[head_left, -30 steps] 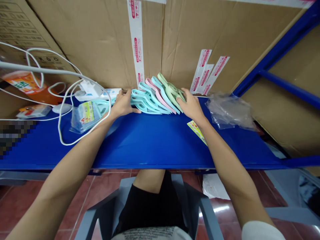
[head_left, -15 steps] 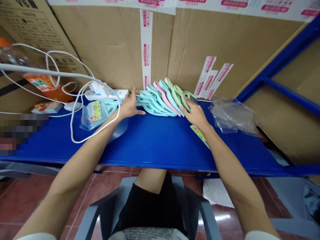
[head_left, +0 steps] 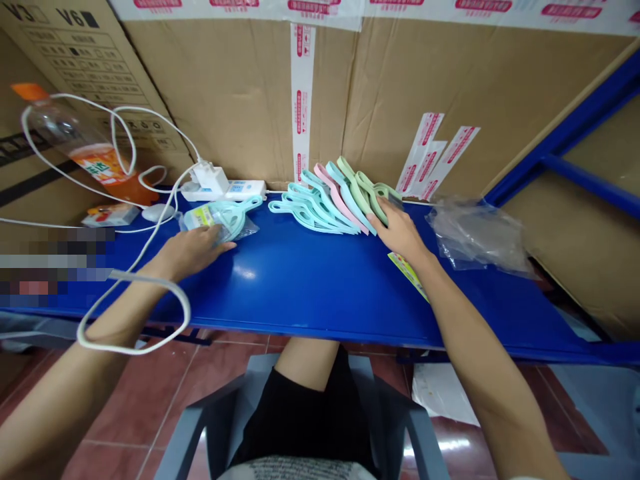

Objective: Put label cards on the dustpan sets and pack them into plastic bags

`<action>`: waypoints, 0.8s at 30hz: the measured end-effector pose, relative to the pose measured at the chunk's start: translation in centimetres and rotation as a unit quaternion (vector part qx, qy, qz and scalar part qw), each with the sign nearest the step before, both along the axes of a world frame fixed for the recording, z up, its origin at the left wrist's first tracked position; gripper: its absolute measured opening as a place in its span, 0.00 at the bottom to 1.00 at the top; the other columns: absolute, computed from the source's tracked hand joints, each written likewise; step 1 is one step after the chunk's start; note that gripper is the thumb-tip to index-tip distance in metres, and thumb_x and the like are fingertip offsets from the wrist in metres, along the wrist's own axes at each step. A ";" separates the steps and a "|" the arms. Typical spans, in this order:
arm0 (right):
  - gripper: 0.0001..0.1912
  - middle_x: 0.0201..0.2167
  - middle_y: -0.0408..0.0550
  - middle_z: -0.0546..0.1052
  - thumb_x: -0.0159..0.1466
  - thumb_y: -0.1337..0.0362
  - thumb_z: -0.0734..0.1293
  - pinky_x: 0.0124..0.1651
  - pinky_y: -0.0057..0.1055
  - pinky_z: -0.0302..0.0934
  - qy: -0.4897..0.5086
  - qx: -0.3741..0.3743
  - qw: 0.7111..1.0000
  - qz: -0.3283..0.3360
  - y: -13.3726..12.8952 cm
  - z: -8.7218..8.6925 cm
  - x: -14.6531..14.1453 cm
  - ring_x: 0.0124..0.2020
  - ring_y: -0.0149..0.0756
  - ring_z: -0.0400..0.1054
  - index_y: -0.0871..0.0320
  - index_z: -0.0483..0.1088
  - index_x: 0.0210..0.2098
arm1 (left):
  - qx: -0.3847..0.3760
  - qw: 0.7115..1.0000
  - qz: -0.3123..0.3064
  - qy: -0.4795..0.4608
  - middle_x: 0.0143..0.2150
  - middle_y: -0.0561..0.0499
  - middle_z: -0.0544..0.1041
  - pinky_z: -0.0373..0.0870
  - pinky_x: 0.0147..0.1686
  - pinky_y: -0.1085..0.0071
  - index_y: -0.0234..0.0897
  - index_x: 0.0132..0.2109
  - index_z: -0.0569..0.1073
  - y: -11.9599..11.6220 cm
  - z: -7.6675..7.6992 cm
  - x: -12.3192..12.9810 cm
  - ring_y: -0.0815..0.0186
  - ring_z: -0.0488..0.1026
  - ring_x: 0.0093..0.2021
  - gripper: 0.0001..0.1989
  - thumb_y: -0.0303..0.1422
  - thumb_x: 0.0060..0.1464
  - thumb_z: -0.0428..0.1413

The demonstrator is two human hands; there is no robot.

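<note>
Plastic pieces (head_left: pixel 317 203) with looped handles, coloured light blue, pink and green, are seen in the head view, overlapped in a row at the far middle of the blue worktop (head_left: pixel 300 287). At the row's right end, green pieces (head_left: pixel 367 193) are held between the thumb and fingers of the right hand (head_left: pixel 401 230). At left, a clear packet (head_left: pixel 213 217) with light blue pieces is covered partly by the left hand (head_left: pixel 193 252); whether it is gripped cannot be told. Clear bags (head_left: pixel 477 233) are spread at right; a power strip (head_left: pixel 245 190) is set behind the packet.
</note>
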State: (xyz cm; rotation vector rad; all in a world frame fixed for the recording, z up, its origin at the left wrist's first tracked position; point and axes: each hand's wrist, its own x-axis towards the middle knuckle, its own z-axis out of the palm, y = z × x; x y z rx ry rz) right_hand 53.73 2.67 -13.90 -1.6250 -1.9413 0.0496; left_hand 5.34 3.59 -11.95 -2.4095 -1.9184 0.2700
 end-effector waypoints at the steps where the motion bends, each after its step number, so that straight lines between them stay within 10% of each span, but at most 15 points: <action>1: 0.37 0.78 0.54 0.68 0.78 0.44 0.60 0.80 0.62 0.57 -0.001 0.000 1.000 0.004 0.0 0.0 0.0 0.79 0.58 0.61 0.54 0.64 0.79 | -0.003 1.000 0.023 0.016 0.64 0.26 0.81 0.78 0.58 0.41 0.27 0.74 0.68 -0.8 0.5 0.9 0.31 0.82 0.62 0.38 0.53 0.76 0.38; 8: 0.37 0.79 0.58 0.67 0.77 0.46 0.60 0.81 0.61 0.56 -0.001 -0.003 1.000 0.004 0.2 -0.3 0.3 0.80 0.58 0.60 0.58 0.64 0.79 | 0.049 0.996 -0.015 0.072 0.55 0.30 0.86 0.77 0.54 0.44 0.38 0.71 0.78 -0.3 4.1 -1.5 0.31 0.84 0.57 0.34 0.48 0.73 0.41; 15: 0.38 0.78 0.61 0.67 0.77 0.46 0.60 0.80 0.60 0.58 -0.005 -0.002 1.000 -0.007 -0.1 -0.2 0.0 0.79 0.61 0.62 0.63 0.66 0.78 | -0.091 0.994 -0.063 -0.007 0.41 0.40 0.89 0.77 0.46 0.59 0.36 0.66 0.82 1.6 2.8 -5.0 0.46 0.86 0.42 0.31 0.41 0.63 0.49; 19: 0.39 0.78 0.64 0.66 0.77 0.47 0.60 0.80 0.60 0.57 -0.005 -0.005 1.000 -0.011 0.0 -0.1 0.1 0.80 0.62 0.61 0.66 0.66 0.77 | 0.023 0.991 -0.134 0.004 0.65 0.33 0.82 0.75 0.61 0.49 0.36 0.69 0.79 2.0 1.1 -5.7 0.41 0.80 0.61 0.33 0.45 0.65 0.49; 24: 0.36 0.77 0.55 0.69 0.77 0.45 0.63 0.80 0.63 0.57 0.011 -0.001 1.000 0.007 0.0 -0.2 0.2 0.79 0.59 0.62 0.54 0.66 0.79 | -0.017 0.975 -0.177 -0.135 0.79 0.36 0.69 0.60 0.77 0.50 0.37 0.71 0.77 2.6 -0.9 -6.2 0.47 0.68 0.78 0.34 0.50 0.68 0.51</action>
